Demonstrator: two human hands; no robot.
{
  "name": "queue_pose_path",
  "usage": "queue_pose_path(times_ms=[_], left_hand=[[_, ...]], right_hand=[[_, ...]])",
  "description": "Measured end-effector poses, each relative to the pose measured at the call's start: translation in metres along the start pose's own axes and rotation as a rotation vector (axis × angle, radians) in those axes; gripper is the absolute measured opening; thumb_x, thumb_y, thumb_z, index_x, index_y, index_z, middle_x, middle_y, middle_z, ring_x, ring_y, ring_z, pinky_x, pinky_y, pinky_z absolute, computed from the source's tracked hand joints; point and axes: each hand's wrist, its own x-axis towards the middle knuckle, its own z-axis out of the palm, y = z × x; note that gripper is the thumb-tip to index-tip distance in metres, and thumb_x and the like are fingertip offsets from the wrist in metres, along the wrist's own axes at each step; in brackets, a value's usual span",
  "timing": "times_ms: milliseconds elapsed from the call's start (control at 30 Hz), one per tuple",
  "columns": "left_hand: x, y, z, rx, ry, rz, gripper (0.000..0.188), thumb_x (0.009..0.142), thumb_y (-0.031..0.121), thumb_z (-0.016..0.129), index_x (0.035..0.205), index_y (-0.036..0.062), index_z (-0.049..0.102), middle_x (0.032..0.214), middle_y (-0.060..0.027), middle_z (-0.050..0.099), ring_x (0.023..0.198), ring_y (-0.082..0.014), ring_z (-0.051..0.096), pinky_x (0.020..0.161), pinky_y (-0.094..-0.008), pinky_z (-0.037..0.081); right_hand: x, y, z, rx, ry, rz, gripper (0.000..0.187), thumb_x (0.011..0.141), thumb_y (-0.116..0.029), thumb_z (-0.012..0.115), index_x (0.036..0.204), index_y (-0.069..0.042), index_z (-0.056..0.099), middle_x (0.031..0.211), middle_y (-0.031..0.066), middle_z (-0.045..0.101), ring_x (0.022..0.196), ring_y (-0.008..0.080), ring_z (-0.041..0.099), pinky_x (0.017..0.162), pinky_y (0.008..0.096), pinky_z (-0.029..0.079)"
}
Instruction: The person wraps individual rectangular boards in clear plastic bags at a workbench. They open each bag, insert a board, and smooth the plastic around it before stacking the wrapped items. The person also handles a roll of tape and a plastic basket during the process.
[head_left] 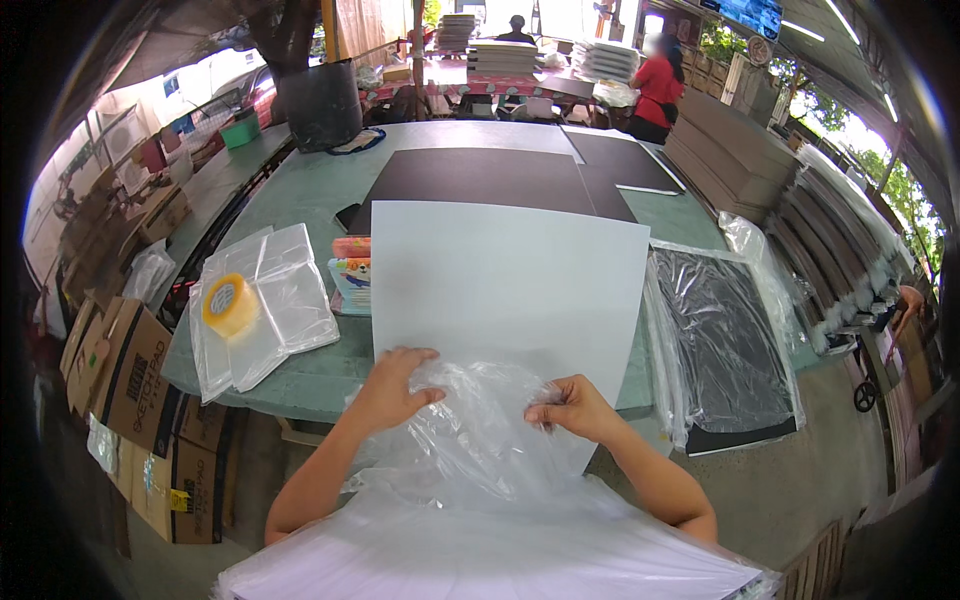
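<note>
A large white sheet of board stands out over the near table edge in front of me. Crumpled clear plastic bag bunches across its lower part. My left hand curls round the plastic at the board's lower left, thumb and forefinger some way apart. At the right, my right hand pinches the same plastic between thumb and bent fingers. A broad whitish spread with clear plastic at its corners lies below my forearms. Behind the white board lie dark sheets of board.
The green table carries flat clear bags with a tape roll at left. A plastic-wrapped black pack overhangs at right. Cardboard boxes stand lower left. A person in red is beyond the table.
</note>
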Motion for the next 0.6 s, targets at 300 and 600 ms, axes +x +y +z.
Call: queue_pose_path(times_ms=[300, 600], left_hand=[[-0.021, 0.008, 0.054, -0.151, -0.254, 0.022, 0.022, 0.074, 0.016, 0.057, 0.09, 0.0013, 0.058, 0.085, -0.0174, 0.055, 0.079, -0.0304, 0.052, 0.067, -0.0387, 0.042], [-0.063, -0.062, -0.056, 0.262, 0.619, -0.331, 0.003, 0.067, -0.004, 0.048, 0.069, -0.0027, 0.049, 0.074, -0.0147, 0.049, 0.066, -0.0279, 0.049, 0.062, -0.0326, 0.041]], right_hand=[[0.013, 0.021, 0.004, 0.431, 0.111, -0.046, 0.022, 0.082, -0.019, 0.053, 0.091, 0.001, 0.057, 0.069, 0.0028, 0.056, 0.06, 0.0093, 0.051, 0.053, 0.0225, 0.041], [-0.038, 0.009, -0.044, 0.564, -0.041, 0.024, 0.021, 0.08, -0.016, 0.056, 0.091, 0.002, 0.056, 0.095, 0.0116, 0.058, 0.082, 0.0175, 0.058, 0.069, 0.0272, 0.048]])
